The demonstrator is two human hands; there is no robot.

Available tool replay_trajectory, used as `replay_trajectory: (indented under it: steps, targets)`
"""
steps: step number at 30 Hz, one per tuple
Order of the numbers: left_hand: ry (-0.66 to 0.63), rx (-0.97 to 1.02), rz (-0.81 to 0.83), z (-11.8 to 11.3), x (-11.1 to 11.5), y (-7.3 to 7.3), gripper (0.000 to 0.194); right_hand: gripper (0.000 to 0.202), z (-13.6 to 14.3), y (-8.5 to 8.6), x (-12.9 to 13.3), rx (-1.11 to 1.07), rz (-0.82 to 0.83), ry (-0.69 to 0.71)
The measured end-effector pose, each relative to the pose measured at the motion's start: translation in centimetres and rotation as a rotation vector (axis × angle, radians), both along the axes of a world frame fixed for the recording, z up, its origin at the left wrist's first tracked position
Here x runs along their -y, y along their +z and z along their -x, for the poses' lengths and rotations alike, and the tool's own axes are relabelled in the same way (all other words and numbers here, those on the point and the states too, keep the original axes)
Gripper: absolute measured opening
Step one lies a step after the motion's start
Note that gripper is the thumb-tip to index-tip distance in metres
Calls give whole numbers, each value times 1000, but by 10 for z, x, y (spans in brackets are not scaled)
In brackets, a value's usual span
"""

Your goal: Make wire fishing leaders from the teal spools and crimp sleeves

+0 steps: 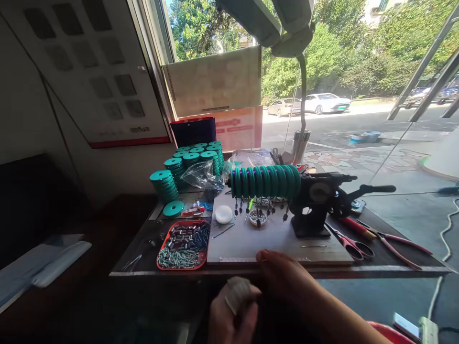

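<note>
Spools [265,181], green, sit threaded on a black winder [315,200] mid-desk [394,263], long axis running left-right, crank handle pointing right. My right hand [287,277] rests at the board's [272,239] near edge; my left hand [233,310] is curled, possibly around something pale. I advise keeping both low and steady.

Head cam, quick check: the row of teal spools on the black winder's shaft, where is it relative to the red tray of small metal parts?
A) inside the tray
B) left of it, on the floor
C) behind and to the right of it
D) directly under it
C: the teal spools sit on the black winder, farther back and right of the red tray at the table's front left.
</note>
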State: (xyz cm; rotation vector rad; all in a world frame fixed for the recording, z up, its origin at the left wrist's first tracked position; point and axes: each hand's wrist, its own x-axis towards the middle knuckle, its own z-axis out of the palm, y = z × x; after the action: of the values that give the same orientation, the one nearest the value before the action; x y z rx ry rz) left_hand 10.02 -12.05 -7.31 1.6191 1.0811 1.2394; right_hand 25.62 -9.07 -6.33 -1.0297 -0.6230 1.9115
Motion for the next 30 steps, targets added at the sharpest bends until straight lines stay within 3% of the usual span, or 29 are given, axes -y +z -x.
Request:
replay_trajectory:
  steps: [3,5,8,14,18,21,24,30]
  targets:
    - [107,138,216,11,-27,28,26,58,7,-9,12,25,-4,-1]
    - [123,213,229,12,-41,34,31,57,12,-15,21,43,-17,-3]
    - [98,231,240,12,-46,28,31,61,16,-25,31,70,-17,15]
    - [68,210,316,15,-31,17,30,72,17,-52,45,134,13,41]
    - [137,199,357,21,-24,12,29,63,13,-61,63,161,18,117]
    - [208,211,393,30,-19,5,31,51,6,-57,81,279,-12,174]
    - [291,258,424,42,-14,-1,35,44,-7,-44,96,531,-52,176]
    - [459,375,461,61,-13,1,42,55,-52,-22,104,808,-164,103]
